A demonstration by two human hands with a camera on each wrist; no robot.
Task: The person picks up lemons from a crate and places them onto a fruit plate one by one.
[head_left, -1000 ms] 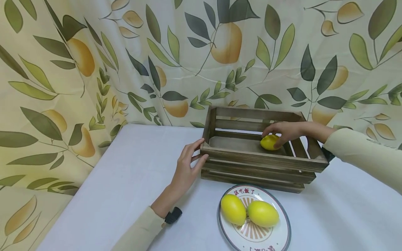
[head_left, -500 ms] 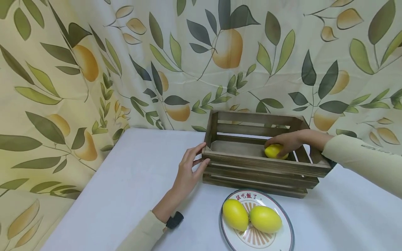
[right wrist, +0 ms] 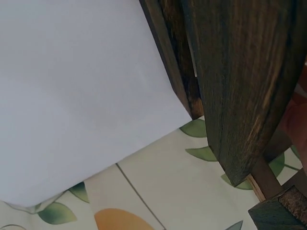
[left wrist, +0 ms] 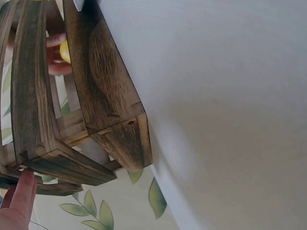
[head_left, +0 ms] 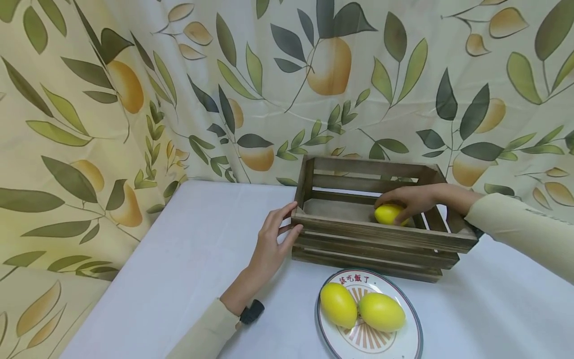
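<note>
My right hand [head_left: 410, 202] reaches into a brown slatted wooden crate [head_left: 367, 232] and grips a yellow lemon [head_left: 387, 214] low inside it, toward the right end. The fingers cover the lemon's top and right side. At the crate's left front corner, my left hand [head_left: 271, 239] touches the wood with nearly straight fingers, the thumb by the front slats. In the left wrist view, a finger of the left hand [left wrist: 20, 196] lies against the crate's end, and the lemon [left wrist: 65, 51] shows between slats. Only a blurred edge of the right hand [right wrist: 296, 122] shows in the right wrist view.
In front of the crate, a white plate [head_left: 329, 331] with a dark rim and red lettering bears two more lemons [head_left: 382, 312]. A white-covered table [head_left: 215, 239] lies beneath everything. Behind it hangs a curtain [head_left: 287, 134] printed with fruit and leaves.
The right hand, with the lemon, shifts slightly right and then back left inside the crate, and covers more of it than before. The left hand keeps its place. The head view shifts a little.
</note>
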